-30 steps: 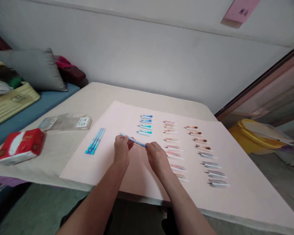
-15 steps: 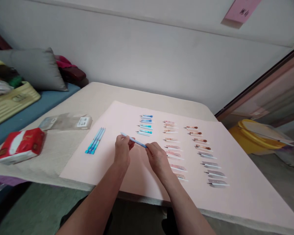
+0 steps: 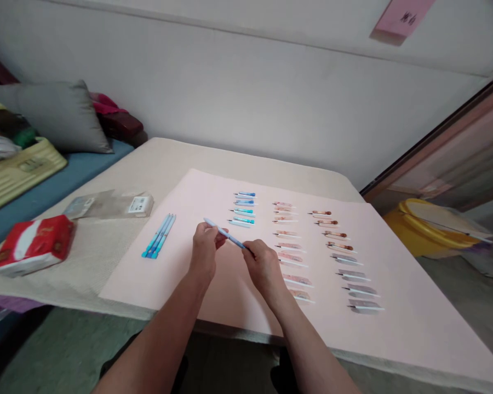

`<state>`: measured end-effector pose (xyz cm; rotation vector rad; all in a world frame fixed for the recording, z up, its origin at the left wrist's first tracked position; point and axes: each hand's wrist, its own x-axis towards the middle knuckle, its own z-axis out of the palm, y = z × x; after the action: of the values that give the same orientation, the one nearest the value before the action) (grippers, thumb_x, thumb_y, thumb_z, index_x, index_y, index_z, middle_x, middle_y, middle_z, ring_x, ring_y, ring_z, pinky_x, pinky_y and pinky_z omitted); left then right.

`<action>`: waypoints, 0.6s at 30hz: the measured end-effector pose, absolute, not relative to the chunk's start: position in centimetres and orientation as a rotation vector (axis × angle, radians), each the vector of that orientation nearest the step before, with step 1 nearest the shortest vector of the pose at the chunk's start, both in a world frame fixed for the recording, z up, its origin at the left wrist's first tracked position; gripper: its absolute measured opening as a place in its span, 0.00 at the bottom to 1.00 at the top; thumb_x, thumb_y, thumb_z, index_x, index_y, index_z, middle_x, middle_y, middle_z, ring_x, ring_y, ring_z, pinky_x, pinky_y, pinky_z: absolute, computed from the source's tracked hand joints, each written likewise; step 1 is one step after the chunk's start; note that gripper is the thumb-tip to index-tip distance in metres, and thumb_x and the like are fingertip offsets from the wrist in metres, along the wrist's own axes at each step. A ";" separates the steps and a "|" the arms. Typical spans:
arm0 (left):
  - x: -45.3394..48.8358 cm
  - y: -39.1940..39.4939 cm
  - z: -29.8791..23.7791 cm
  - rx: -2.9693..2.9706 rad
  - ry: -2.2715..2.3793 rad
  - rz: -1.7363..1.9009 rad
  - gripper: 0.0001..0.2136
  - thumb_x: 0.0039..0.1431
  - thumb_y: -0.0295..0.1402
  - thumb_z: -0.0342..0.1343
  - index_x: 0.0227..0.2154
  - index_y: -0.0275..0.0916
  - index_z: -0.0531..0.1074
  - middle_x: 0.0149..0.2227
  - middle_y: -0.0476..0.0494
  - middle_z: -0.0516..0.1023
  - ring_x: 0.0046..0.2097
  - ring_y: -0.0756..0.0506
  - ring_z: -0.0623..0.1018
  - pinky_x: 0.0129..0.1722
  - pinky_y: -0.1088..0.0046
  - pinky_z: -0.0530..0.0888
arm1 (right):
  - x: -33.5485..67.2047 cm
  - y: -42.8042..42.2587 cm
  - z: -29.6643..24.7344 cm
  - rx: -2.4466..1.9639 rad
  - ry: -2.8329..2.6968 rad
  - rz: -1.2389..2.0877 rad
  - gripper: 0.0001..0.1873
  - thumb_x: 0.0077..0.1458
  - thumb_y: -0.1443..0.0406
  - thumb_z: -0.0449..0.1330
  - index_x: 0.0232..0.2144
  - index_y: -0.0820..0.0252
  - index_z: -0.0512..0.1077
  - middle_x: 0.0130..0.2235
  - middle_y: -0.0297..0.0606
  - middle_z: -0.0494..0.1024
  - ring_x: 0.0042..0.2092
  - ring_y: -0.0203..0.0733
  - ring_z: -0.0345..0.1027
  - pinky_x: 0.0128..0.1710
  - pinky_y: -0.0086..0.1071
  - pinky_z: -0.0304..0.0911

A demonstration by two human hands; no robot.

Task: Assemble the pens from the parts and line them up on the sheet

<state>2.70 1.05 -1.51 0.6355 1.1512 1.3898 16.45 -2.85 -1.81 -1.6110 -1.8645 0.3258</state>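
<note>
My left hand (image 3: pixel 203 250) and my right hand (image 3: pixel 263 266) both pinch one light blue pen (image 3: pixel 225 234), held level just above a pink paper sheet (image 3: pixel 197 279). The left fingers grip it near its middle, the right fingers close round its right end. Three more blue pens (image 3: pixel 159 236) lie side by side on the sheet to the left. Beyond my hands sits a column of short blue pen parts (image 3: pixel 243 209). To the right run two columns of pinkish, brown and grey parts (image 3: pixel 290 246).
A red tissue pack (image 3: pixel 30 243) and a clear plastic packet (image 3: pixel 110 204) lie on the beige table at the left. A grey cushion (image 3: pixel 59 115) and a yellow crate (image 3: pixel 20 169) sit beyond. A yellow tub (image 3: pixel 427 227) stands on the floor at right.
The pen's left end has lifted a little, and my right hand has drawn slightly nearer to me. Everything on the sheet lies as before.
</note>
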 end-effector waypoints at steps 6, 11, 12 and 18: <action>2.6 1.1 -1.2 0.728 1.242 1.430 0.12 0.50 0.39 0.57 0.33 0.37 0.66 0.31 0.43 0.77 0.32 0.47 0.76 0.37 0.66 0.71 | 16.1 -3.0 -1.7 -1.584 -1.887 0.311 0.10 0.54 0.70 0.51 0.31 0.58 0.73 0.30 0.36 0.72 0.31 0.37 0.65 0.31 0.28 0.56; 2.5 1.2 -1.0 0.692 1.285 1.466 0.11 0.48 0.36 0.60 0.30 0.36 0.66 0.27 0.42 0.76 0.30 0.47 0.76 0.36 0.66 0.72 | 15.6 -3.2 -2.0 -1.554 -1.872 0.330 0.10 0.54 0.70 0.52 0.32 0.58 0.73 0.30 0.36 0.72 0.31 0.37 0.66 0.31 0.28 0.57; 2.4 1.2 -0.9 0.662 1.252 1.463 0.10 0.49 0.35 0.59 0.30 0.36 0.66 0.28 0.42 0.76 0.31 0.47 0.76 0.36 0.66 0.72 | 15.5 -3.1 -2.1 -1.552 -1.861 0.341 0.10 0.54 0.70 0.52 0.32 0.58 0.73 0.30 0.36 0.73 0.31 0.37 0.66 0.31 0.28 0.57; 2.0 1.2 -0.8 0.513 0.964 1.322 0.07 0.50 0.31 0.58 0.31 0.38 0.65 0.35 0.40 0.76 0.38 0.46 0.76 0.39 0.66 0.71 | 15.9 -2.9 -2.3 -1.559 -1.804 0.394 0.10 0.53 0.70 0.52 0.32 0.58 0.74 0.30 0.36 0.74 0.32 0.37 0.67 0.31 0.28 0.58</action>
<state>2.05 1.18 -0.76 0.5132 0.9643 1.3216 15.88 -2.90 -2.29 -1.5590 -1.8041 0.3937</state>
